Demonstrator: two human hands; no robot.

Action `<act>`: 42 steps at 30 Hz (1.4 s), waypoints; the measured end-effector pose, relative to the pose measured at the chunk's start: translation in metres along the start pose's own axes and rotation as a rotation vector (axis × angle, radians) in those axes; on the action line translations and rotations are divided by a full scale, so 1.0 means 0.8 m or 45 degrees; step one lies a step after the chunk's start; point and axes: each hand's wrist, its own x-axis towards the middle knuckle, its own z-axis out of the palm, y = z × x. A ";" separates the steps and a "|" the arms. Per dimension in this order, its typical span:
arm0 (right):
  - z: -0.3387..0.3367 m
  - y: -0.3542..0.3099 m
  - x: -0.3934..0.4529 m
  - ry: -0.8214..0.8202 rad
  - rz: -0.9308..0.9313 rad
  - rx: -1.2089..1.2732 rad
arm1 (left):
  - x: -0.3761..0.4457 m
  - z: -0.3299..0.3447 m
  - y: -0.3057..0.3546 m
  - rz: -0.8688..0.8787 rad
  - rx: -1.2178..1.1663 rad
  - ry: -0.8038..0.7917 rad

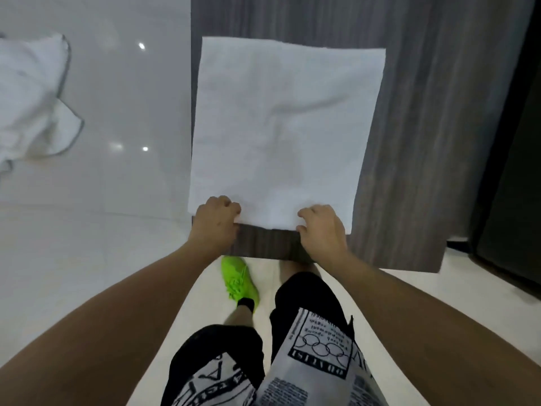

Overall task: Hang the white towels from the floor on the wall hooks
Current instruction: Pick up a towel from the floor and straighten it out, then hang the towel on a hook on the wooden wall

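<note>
Here, largest first. Wood-grain panel (409, 142) fills the upper right; pale glossy surface (123, 112) to its left; light tiled floor (73, 259) below. Cannot tell from this view whether the panel is a wall face or lying flat.

White towel (281, 127) lies spread flat against the panel, roughly square, one soft crease across the middle. Its left edge just overlaps onto the glossy surface. A second towel (32, 98) sits crumpled at the far left, grey-edged, well apart from the first.

Left hand (215, 215) grips the towel's near left corner, fingers curled over the edge. Right hand (320, 227) grips the near edge further right, fingers likewise curled on the cloth. Green shoe (238, 278) just below.

No hooks in view.

Risks, as judged: lifting by one edge only may let the towel unfold and drag; uneven pull between the hands would skew it; with hooks unseen, the cloth could miss and drop.
</note>
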 end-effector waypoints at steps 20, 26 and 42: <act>-0.119 -0.089 -0.089 0.497 -0.007 -0.139 | -0.100 -0.144 -0.003 0.275 0.140 0.546; -0.245 -0.181 -0.168 0.829 -0.131 -0.154 | -0.211 -0.282 -0.004 0.344 0.148 0.890; -0.471 -0.557 -0.282 1.139 -1.025 -0.315 | -0.559 -0.498 -0.194 -0.176 0.114 1.585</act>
